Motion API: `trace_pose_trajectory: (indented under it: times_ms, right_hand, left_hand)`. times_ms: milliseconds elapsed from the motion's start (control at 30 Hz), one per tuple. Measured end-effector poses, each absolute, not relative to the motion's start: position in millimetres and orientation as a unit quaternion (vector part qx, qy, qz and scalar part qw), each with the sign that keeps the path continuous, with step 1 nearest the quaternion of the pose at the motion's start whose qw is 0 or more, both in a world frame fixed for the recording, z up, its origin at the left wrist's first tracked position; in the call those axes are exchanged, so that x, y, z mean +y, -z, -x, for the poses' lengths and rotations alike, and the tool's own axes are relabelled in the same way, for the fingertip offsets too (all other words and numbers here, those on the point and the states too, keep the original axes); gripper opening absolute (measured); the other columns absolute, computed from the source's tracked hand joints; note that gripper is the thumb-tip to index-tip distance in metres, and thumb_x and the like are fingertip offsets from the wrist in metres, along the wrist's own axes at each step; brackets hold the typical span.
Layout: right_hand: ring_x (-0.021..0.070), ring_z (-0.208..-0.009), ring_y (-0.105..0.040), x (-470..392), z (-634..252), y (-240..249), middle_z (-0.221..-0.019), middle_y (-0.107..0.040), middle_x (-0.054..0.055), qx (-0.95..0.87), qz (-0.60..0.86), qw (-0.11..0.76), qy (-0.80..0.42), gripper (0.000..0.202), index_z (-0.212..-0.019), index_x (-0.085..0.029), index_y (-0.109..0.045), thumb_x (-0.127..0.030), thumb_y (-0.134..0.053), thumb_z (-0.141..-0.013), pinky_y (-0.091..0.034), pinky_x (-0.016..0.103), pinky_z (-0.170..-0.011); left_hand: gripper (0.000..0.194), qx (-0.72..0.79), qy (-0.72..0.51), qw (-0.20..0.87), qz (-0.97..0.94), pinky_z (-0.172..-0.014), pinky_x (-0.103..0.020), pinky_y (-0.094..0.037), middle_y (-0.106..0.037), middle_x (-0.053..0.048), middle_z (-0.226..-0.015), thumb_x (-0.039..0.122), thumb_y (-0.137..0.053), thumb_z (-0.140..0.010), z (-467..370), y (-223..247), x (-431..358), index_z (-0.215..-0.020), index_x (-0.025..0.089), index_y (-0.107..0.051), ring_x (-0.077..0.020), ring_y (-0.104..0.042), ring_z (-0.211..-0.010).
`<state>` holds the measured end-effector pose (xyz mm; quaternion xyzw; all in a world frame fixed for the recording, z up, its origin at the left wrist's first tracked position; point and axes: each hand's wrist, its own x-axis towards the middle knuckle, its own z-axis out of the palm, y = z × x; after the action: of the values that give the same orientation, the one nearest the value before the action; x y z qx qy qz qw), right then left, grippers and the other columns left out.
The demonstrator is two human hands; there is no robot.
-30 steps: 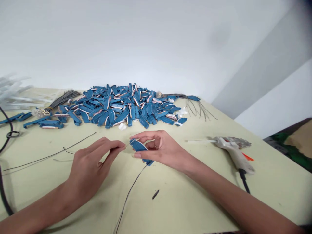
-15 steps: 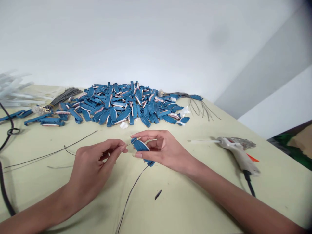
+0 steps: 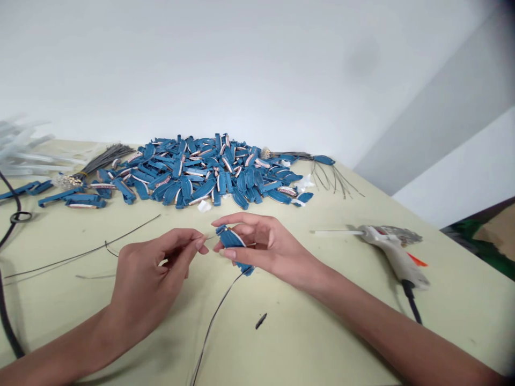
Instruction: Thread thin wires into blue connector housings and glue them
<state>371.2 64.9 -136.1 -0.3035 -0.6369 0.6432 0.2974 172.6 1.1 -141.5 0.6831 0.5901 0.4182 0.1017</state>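
Note:
My right hand (image 3: 265,244) grips a blue, leaf-shaped plastic piece (image 3: 232,240) with a pale edge, its thumb across the near face. From the lower end of that piece a thin dark wire (image 3: 215,316) curves down toward the bottom of the view. Left of it, my left hand (image 3: 167,262) is closed in a pinch, thumb against forefinger. A fine wire end (image 3: 211,237) sticks out of the pinch toward the top of the blue piece. Whether it touches the piece I cannot tell.
A heap of blue pieces (image 3: 193,171) lies at the back, with wire bundles (image 3: 107,160) (image 3: 293,155) beside it. To the right rests a glue gun (image 3: 392,252). Loose wires (image 3: 92,252) and a black cable (image 3: 8,316) lie at left, a small dark scrap (image 3: 261,321) in front.
My left hand has shifted slightly left, away from the blue piece. The fingers of my right hand have moved a little along the piece, whose upper end shows more.

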Motion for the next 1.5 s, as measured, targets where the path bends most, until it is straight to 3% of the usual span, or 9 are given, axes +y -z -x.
trace_pose_trajectory:
  times_ms: [167,300,433,567,767,933,1200,1500]
  right_hand:
    - [0.0194,-0.091,-0.07,65.4,-370.9,135.5,-0.094,-0.077,0.007,-0.639,0.318,0.302,-0.631,0.035,-0.117,-0.019,-0.069,-0.037,-0.071,-0.087,-0.049,0.025,-0.061]
    - [0.0191,-0.086,-0.072,66.0,-370.5,135.3,-0.094,-0.078,0.009,-0.625,0.326,0.312,-0.637,0.035,-0.117,-0.017,-0.07,-0.04,-0.066,-0.091,-0.051,0.023,-0.055]
    - [0.0198,-0.09,-0.073,65.3,-369.8,135.9,-0.095,-0.078,0.009,-0.621,0.328,0.313,-0.639,0.034,-0.118,-0.017,-0.071,-0.033,-0.071,-0.089,-0.053,0.023,-0.058]
    - [0.0164,-0.08,-0.074,64.3,-369.0,137.4,-0.091,-0.079,0.009,-0.626,0.328,0.324,-0.629,0.031,-0.116,-0.015,-0.072,-0.027,-0.073,-0.087,-0.053,0.021,-0.057]
    - [0.0125,-0.068,-0.072,61.5,-368.9,139.0,-0.087,-0.079,0.008,-0.621,0.346,0.333,-0.619,0.031,-0.114,-0.014,-0.074,-0.028,-0.073,-0.087,-0.054,0.02,-0.056]
    - [0.0128,-0.077,-0.074,59.0,-368.0,137.5,-0.091,-0.079,0.009,-0.618,0.349,0.328,-0.623,0.031,-0.116,-0.011,-0.073,-0.023,-0.071,-0.087,-0.055,0.017,-0.062]
    - [0.0105,-0.066,-0.069,57.9,-366.2,139.0,-0.083,-0.079,0.008,-0.63,0.36,0.33,-0.604,0.03,-0.113,-0.012,-0.075,-0.027,-0.07,-0.087,-0.049,0.015,-0.052]
    - [0.0176,-0.073,-0.071,54.1,-365.9,142.1,-0.084,-0.078,0.01,-0.644,0.361,0.331,-0.588,0.031,-0.111,-0.013,-0.076,-0.032,-0.068,-0.088,-0.049,0.023,-0.055]
  left_hand:
    - [0.021,0.593,-0.421,0.102,-0.679,-0.037,-0.018,-0.027,-0.055,0.009,-0.046,0.035,-0.058,-0.09,-172.1,141.8,-0.2,-0.078,0.024,-0.072,-0.0058,-0.04,-0.037]
    - [0.022,0.595,-0.42,0.107,-0.677,-0.037,-0.019,-0.026,-0.054,0.009,-0.045,0.036,-0.057,-0.092,-172.8,142.2,-0.7,-0.08,0.024,-0.071,-0.0062,-0.041,-0.037]
    - [0.021,0.587,-0.41,0.055,-0.696,-0.036,-0.02,-0.028,-0.056,0.009,-0.046,0.033,-0.055,-0.094,-172.7,143.5,-1.2,-0.083,0.023,-0.07,-0.0062,-0.042,-0.035]
    - [0.015,0.567,-0.391,-0.033,-0.724,-0.039,-0.018,-0.033,-0.061,0.01,-0.051,0.027,-0.055,-0.096,-171.4,147.0,-2.5,-0.091,0.021,-0.068,-0.0045,-0.048,-0.035]
    - [0.006,0.494,-0.39,-0.131,-0.766,-0.05,-0.015,-0.044,-0.068,0.007,-0.066,0.021,-0.058,-0.097,-172.9,152.7,-1.5,-0.1,0.019,-0.063,-0.005,-0.06,-0.048]
    - [0.004,0.429,-0.398,-0.182,-0.79,-0.06,-0.019,-0.049,-0.075,0.004,-0.079,0.016,-0.061,-0.096,-170.4,155.7,1.2,-0.096,0.019,-0.063,-0.0082,-0.068,-0.061]
    - [0.005,0.418,-0.392,-0.192,-0.797,-0.06,-0.021,-0.049,-0.071,0.004,-0.073,0.013,-0.062,-0.094,-171.1,156.5,-0.8,-0.096,0.017,-0.063,-0.0081,-0.065,-0.057]
    - [0.008,0.413,-0.386,-0.182,-0.805,-0.056,-0.021,-0.045,-0.068,0.005,-0.07,0.009,-0.06,-0.092,-172.4,159.2,-1.1,-0.095,0.017,-0.061,-0.0072,-0.061,-0.053]
